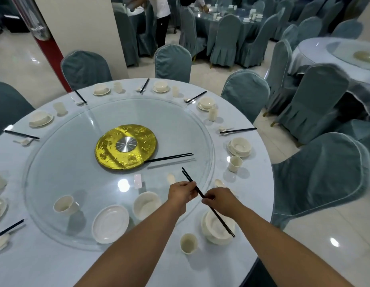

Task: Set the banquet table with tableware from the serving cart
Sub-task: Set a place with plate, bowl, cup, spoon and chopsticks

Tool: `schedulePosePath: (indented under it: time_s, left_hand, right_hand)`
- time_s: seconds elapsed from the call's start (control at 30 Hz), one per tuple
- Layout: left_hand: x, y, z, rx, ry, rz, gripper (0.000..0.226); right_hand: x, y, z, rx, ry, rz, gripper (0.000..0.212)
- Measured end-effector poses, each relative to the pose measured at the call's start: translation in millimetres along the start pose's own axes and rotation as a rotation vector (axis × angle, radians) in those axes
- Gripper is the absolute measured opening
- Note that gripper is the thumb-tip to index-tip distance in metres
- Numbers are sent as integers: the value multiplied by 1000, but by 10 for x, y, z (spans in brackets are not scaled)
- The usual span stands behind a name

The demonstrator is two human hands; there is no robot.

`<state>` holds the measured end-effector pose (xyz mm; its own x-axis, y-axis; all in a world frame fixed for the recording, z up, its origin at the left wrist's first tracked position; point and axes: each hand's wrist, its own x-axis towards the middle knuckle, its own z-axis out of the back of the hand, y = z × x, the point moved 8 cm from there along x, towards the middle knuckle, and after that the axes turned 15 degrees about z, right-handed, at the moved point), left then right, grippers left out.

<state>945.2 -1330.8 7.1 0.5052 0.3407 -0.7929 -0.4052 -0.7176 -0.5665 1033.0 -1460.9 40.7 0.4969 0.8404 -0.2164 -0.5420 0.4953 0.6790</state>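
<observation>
- We are holding a pair of black chopsticks (208,201) with both hands, above the near edge of the glass turntable (61,141), and we are taking this turntable as our landmark.
- Our left hand (181,193) is pinching the pair near its middle with the fingers curled together on it; our right hand (218,200) is pinching it a little lower, also clamped on the sticks.
- The lower tips are hanging over a white bowl (216,228) that is standing just outside the turntable's near rim, beside a small cup (188,243).
- We are judging that the tips could knock this bowl, or that one stick could slide out of the pinch and fall on the glass, because the two sticks are not lying quite even.
- A second pair of chopsticks (168,158), a plate (110,223), another bowl (146,205) and a cup (65,205) are waiting on the turntable; a turn of the glass could carry them away.
- The gold disc (105,150) at the turntable's centre is showing a raised pattern, but we are not able to read any writing or brand.
</observation>
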Motion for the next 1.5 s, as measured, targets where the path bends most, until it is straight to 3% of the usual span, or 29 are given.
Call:
schedulePosePath:
  time_s: [0.17,0.27,0.3,0.37,0.43,0.5,0.63,0.8,1.1,1.27,1.4,1.5]
  left_hand:
    - [315,23,-310,30,18,24,22]
    - [561,32,-440,166,15,48,18]
    - [611,-22,-412,317,-36,4,17]
    - [768,-140,-407,895,-193,-146,21]
    - [925,-135,-471,1384,-248,-245,27]
    - [1091,-24,-518,1666,-224,-251,31]
    - [1322,175,-628,1952,-208,-231,40]
    - [1468,312,-588,2028,-247,-166,64]
    - [1541,311,-604,2053,-258,-174,70]
    - [1348,172,-703,2047,-228,-169,56]
    - [998,-56,-777,1855,-186,-115,31]
    - [723,-157,-744,1730,-219,-228,28]
  right_hand:
    - [175,-334,78,-97,37,-2,26]
    - [260,-647,153,-167,48,-9,30]
    - [258,-717,179,-199,52,-7,29]
    - [266,-1009,199,-248,83,-37,27]
    - [238,-1330,185,-295,108,-86,26]
    - [208,-1633,123,-331,121,-144,26]
    - [228,-2078,-93,-385,155,-207,25]
    - [347,-2174,-235,-484,209,-182,17]
    - [331,-2241,-273,-570,257,-193,19]
    - [221,-2057,-124,-531,166,-190,22]
    - [106,-1719,-6,-482,120,-185,25]
    - [42,-1498,19,-467,98,-158,25]
